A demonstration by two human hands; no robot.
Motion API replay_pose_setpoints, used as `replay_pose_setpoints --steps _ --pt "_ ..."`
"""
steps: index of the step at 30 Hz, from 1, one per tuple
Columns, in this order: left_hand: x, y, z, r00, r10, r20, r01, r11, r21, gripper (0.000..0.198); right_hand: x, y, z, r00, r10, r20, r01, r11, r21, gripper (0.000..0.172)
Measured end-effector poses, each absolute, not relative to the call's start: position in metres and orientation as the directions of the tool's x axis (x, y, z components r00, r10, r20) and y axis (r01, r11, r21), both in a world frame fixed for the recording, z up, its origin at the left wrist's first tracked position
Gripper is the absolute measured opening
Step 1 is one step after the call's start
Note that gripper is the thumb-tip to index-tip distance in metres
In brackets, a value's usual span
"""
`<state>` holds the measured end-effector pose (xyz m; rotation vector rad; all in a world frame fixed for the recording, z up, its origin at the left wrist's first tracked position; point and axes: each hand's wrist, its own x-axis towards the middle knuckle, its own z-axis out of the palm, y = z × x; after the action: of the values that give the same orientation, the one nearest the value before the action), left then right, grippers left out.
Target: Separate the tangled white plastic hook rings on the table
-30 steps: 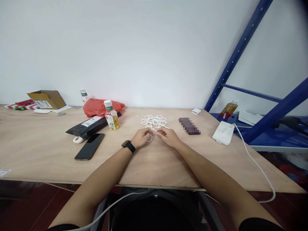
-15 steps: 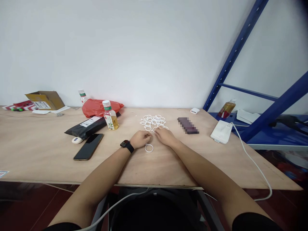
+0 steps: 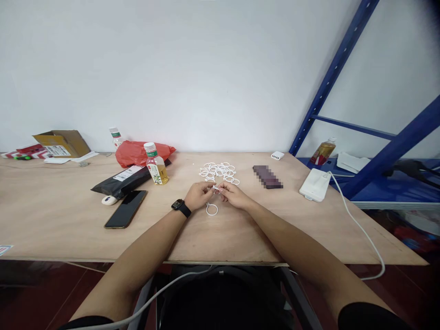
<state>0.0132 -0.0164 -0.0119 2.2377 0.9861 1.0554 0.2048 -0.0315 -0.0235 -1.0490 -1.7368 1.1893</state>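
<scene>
My left hand (image 3: 198, 195), with a black watch on the wrist, is closed in a pinch above the wooden table (image 3: 220, 238). Facing it, my right hand (image 3: 233, 195) is pinched as well. Their fingertips meet on a small white ring (image 3: 216, 188), partly hidden by the fingers. Just below my left hand a single white ring (image 3: 212, 210) with a small knob lies flat. Behind both hands is a loose heap of several white rings (image 3: 220, 170), some overlapping.
To the left lie a phone (image 3: 126, 209), a black parcel bag (image 3: 120, 181), a red plastic bag (image 3: 134, 153) and a drink bottle (image 3: 158, 170). On the right are a pixelated dark object (image 3: 267, 177), a white power bank (image 3: 314, 184) with a cable, and a blue rack (image 3: 330, 82).
My right hand has drawn back from the edge of the heap with a white ring, which both hands now pinch. The view has shifted slightly.
</scene>
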Motion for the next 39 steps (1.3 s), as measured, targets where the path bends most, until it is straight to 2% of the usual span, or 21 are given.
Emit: replay_pose_setpoints --steps 8,13,19,22,26,28,31,34,37,39 --pt "0.014 -0.019 -0.009 0.448 0.786 0.427 0.441 -0.610 0.659 0.027 0.204 -0.031 -0.024 -0.376 0.917 0.131 0.200 0.219 -0.955 0.026" --pt "0.016 -0.020 -0.007 0.496 0.748 0.442 0.466 -0.658 0.591 0.021 0.201 -0.033 -0.022 -0.394 0.903 0.171 0.217 0.273 -0.937 0.023" --pt "0.016 -0.012 -0.011 0.465 0.757 0.459 0.498 -0.652 0.572 0.028 0.199 -0.035 -0.025 -0.403 0.903 0.152 0.285 0.282 -0.916 0.015" --pt "0.014 -0.010 -0.013 0.483 0.760 0.435 0.489 -0.646 0.586 0.030 0.200 -0.036 -0.023 -0.399 0.899 0.181 0.398 0.348 -0.849 0.015" --pt "0.011 -0.013 -0.012 0.525 0.765 0.372 0.512 -0.634 0.580 0.032 0.219 -0.028 -0.017 -0.346 0.876 0.337 0.611 0.482 -0.627 0.014" --pt "0.011 -0.015 -0.011 0.558 0.760 0.333 0.514 -0.631 0.581 0.033 0.236 -0.020 -0.017 -0.263 0.879 0.398 0.705 0.457 -0.542 0.015" --pt "0.012 -0.017 -0.010 0.614 0.731 0.298 0.497 -0.652 0.573 0.029 0.260 -0.008 -0.022 -0.163 0.909 0.383 0.805 0.347 -0.482 0.015" --pt "0.014 -0.019 -0.010 0.677 0.681 0.279 0.465 -0.690 0.555 0.028 0.271 -0.002 -0.027 -0.153 0.937 0.313 0.858 0.283 -0.428 0.015" --pt "0.015 -0.020 -0.011 0.710 0.653 0.262 0.436 -0.701 0.564 0.030 0.266 -0.003 -0.028 -0.209 0.938 0.276 0.843 0.316 -0.436 0.014" --pt "0.015 -0.020 -0.012 0.692 0.664 0.283 0.442 -0.700 0.561 0.030 0.256 -0.007 -0.028 -0.270 0.922 0.277 0.781 0.378 -0.498 0.013"
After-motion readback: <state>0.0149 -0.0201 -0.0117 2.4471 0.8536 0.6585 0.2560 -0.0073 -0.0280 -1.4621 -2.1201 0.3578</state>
